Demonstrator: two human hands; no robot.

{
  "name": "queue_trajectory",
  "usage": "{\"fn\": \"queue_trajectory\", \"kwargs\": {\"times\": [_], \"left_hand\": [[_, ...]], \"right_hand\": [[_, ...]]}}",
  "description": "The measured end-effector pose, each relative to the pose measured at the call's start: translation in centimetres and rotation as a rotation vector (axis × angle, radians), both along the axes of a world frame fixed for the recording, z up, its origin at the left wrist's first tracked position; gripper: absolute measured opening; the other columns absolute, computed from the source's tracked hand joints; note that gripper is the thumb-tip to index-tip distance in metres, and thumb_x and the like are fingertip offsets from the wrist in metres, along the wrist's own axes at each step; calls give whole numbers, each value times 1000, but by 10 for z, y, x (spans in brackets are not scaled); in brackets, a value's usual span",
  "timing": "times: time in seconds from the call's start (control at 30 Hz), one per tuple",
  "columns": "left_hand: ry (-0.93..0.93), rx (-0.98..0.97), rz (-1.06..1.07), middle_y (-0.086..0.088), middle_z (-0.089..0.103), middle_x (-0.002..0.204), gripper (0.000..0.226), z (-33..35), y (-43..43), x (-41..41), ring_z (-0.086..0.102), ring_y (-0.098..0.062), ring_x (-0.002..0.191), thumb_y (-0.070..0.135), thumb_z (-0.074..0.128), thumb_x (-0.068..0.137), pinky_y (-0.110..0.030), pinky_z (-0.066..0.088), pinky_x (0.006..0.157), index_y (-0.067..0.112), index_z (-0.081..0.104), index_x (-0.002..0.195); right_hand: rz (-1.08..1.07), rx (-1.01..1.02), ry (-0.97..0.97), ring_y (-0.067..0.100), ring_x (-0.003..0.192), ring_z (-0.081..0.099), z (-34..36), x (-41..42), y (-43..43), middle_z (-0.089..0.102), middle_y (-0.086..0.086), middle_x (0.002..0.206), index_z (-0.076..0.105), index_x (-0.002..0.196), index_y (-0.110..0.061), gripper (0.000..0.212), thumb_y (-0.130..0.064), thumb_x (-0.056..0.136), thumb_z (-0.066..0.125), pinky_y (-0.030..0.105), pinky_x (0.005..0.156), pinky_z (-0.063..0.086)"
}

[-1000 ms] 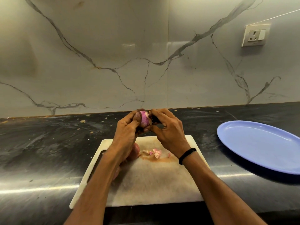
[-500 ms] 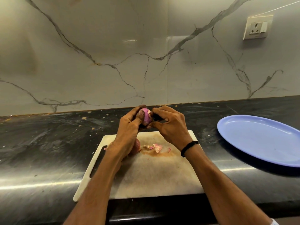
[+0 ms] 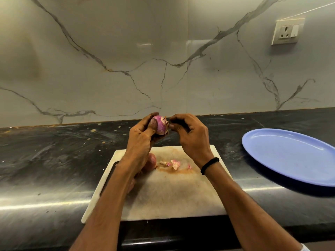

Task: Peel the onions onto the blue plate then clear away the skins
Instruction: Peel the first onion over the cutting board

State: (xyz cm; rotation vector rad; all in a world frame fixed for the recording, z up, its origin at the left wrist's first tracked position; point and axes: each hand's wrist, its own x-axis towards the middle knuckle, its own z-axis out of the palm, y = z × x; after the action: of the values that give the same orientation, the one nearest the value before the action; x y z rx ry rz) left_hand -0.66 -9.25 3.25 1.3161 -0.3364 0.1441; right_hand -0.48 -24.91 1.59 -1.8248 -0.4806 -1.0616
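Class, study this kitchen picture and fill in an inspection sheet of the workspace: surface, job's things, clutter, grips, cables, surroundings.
Surface: black countertop, speckled with crumbs; a stained white cutting board lies on it.
Job's things: held onion above the board's far edge, partly peeled; second onion on the board, partly hidden by the left forearm; blue plate to the right, bare.
Clutter: skin scraps on the board.
Grips: left hand holds the held onion; right hand pinches skin at its top.
Cables: thin white wire running to the wall socket.
Surroundings: marble-patterned wall.
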Motion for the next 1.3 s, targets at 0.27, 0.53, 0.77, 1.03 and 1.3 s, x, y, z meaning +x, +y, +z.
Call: {"fn": "queue_trajectory", "kwargs": {"times": [0.27, 0.53, 0.77, 1.03, 1.3], "left_hand": [[-8, 9, -44, -10, 67, 122, 35, -1, 0, 0, 67, -27, 112, 30, 58, 85, -45, 56, 93, 18, 65, 117], [14, 18, -43, -12, 66, 124, 44, 0, -2, -2, 65, -30, 115, 29, 57, 86, -51, 54, 96, 11, 63, 125], [95, -89, -77, -20, 62, 128, 45, 4, -4, -6, 64, -35, 116, 23, 51, 93, -42, 58, 90, 3, 57, 133], [124, -200, -86, -18, 65, 119, 32, 9, -2, -10, 69, -30, 101, 15, 40, 104, -41, 62, 80, 1, 61, 124], [125, -191, -43, -21, 58, 131, 36, 10, 0, -8, 61, -40, 117, 13, 40, 103, -43, 60, 86, 0, 56, 133]], "right_hand": [[-11, -46, -73, -3, 90, 60, -3, 3, 0, 70, 8, 98, 74, 100, -4, 13, -1, 88, 71, 11, 83, 51], [-93, -182, -91, 13, 84, 56, -6, 5, 6, 65, 10, 93, 66, 97, 0, 11, -2, 92, 57, 7, 78, 46], [-77, -97, 6, 10, 82, 55, -3, 2, 10, 59, 1, 91, 62, 97, 0, 17, 3, 88, 47, 7, 72, 47], [97, 276, 264, 2, 74, 57, 7, -4, 0, 60, -5, 85, 57, 92, -21, 24, 1, 100, 49, 25, 71, 54], [57, 236, 143, 12, 94, 67, 11, -9, -5, 70, -2, 100, 66, 106, -13, 19, 1, 94, 61, 29, 84, 58]]}}
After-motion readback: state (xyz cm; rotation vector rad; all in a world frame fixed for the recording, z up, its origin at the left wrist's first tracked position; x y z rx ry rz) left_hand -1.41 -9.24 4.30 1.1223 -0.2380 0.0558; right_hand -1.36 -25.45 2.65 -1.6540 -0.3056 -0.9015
